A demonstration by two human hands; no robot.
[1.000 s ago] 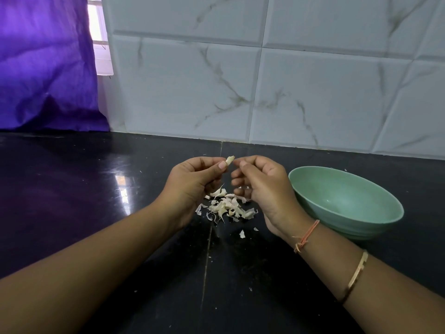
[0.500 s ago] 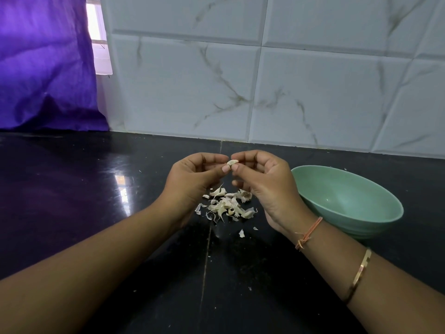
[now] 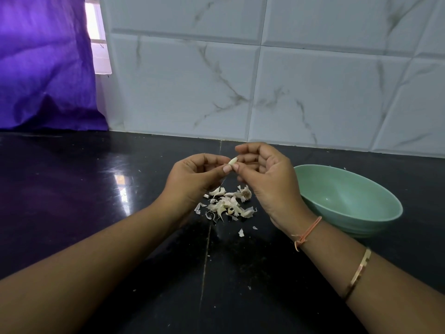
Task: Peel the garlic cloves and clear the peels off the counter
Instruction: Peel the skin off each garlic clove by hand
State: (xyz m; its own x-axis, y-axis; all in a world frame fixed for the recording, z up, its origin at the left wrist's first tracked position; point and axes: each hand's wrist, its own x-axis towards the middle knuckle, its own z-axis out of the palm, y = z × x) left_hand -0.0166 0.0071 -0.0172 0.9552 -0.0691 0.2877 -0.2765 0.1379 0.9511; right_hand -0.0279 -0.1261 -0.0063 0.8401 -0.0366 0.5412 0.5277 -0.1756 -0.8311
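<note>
**STATUS: PEELING IN PROGRESS, CLEARING NOT STARTED**

**Progress**
1. Counter (image 3: 72,213): dark and glossy. Peels lie on it, so the clearing step is judged not begun.
2. Bowl (image 3: 346,201): green, upright on the counter just to the right of the right hand. Its near wall hides part of the inside, so the number of finished cloves cannot be told.
3. Left hand (image 3: 192,179) and right hand (image 3: 267,179): both are raised above the counter with their fingertips meeting. Each is curled and pinches the same clove.
4. Peels (image 3: 226,206): a loose heap directly below the hands. A root stub (image 3: 246,194) sits at its right edge and a few stray flakes lie nearer the person.
5. Clove (image 3: 232,161): pale and small, held in the air between the two thumbs. Whether skin remains on it is too small to tell.

**Room and edges**
1. Rear: the counter ends at a tiled wall (image 3: 301,92), well behind the hands.
2. Left: a wide run of bare counter extends toward a purple curtain (image 3: 43,68).
3. Right: the bowl limits sweeping room on this side.
4. Front: the counter edge is out of view.
5. A seam (image 3: 204,273) runs through the heap. Fine flakes may catch there.
</note>
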